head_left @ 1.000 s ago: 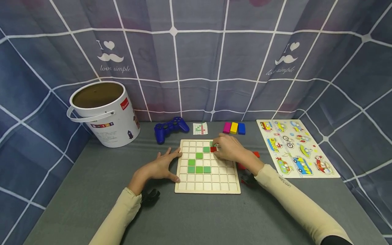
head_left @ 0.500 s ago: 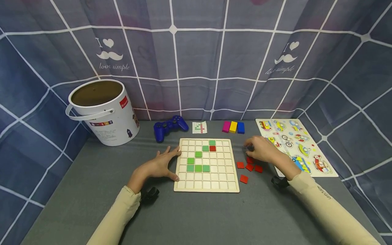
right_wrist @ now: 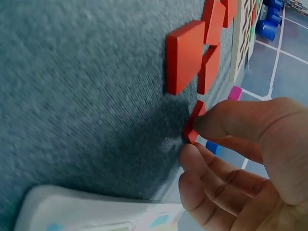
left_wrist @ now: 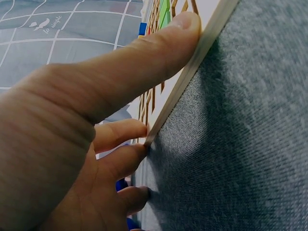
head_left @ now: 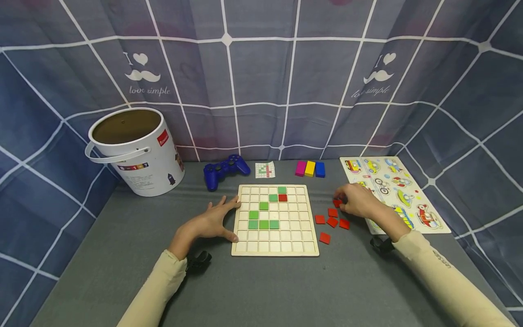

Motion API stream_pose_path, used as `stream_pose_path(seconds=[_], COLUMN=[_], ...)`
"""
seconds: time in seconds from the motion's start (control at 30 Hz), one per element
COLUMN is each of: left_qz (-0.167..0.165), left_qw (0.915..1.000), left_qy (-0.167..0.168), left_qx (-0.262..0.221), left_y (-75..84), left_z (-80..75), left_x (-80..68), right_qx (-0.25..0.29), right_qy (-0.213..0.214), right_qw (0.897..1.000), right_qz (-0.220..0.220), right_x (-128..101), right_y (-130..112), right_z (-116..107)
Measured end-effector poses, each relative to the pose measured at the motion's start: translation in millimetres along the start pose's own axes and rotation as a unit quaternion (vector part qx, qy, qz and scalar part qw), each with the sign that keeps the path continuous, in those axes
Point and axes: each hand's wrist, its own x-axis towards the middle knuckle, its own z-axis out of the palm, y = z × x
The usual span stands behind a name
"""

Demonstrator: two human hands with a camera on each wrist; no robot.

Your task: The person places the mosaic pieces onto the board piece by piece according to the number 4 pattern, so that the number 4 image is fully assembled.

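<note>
I see seven green squares (head_left: pixel 263 224) and one red square (head_left: pixel 282 197) on the board (head_left: pixel 263 246); six loose red squares (head_left: pixel 324 238) are left on the desk (head_left: pixel 278 290) to its right, one pinched in my right grip (head_left: pixel 356 200); my left grip (head_left: pixel 210 221), spread wide, touches the board's edge

The grid board (head_left: pixel 275 235) is smooth wood — the table covering (head_left: pixel 269 290) under it rough, matt cloth.
</note>
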Motion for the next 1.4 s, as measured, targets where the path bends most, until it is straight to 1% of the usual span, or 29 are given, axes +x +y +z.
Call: stream_pose_path(seconds=[0.23,0.4,0.5,0.67,0.8,1.0,1.2,1.4], left_qz=[-0.004,-0.005,-0.003,0.0,0.002,0.009,0.005,0.005], left_qw=[1.0,1.0,1.0,1.0,0.9999,0.9999,0.9999,0.9999], left_qy=[-0.001,-0.001,0.001,0.004,0.007,0.007,0.005,0.009], left_qx=[-0.002,-0.003,-0.003,-0.003,-0.007,-0.007,-0.008,-0.004], left_y=[0.4,1.1,1.1,1.0,1.6,2.2,2.6,3.3], left_z=[-0.9,-0.1,0.1,0.2,0.4,1.0,1.1,0.4], left_x=[0.2,-0.1,-0.5,-1.0,-1.8,-1.5,-1.3,-2.6], right_qx=[-0.002,-0.006,-0.005,-0.012,-0.01,0.002,0.013,0.023], right_qy=[0.02,0.023,0.027,0.05,0.065,0.071,0.064,0.051], right_qw=[1.0,0.999,0.999,0.998,0.997,0.996,0.996,0.994], right_qz=[-0.009,-0.023,-0.02,-0.019,-0.031,-0.045,-0.059,-0.093], right_x=[-5,-6,-6,-2,4,14,25,37], right_y=[1,3,3,-2,-14,-37,-59,-83], right_z=[5,7,7,7,8,16,23,29])
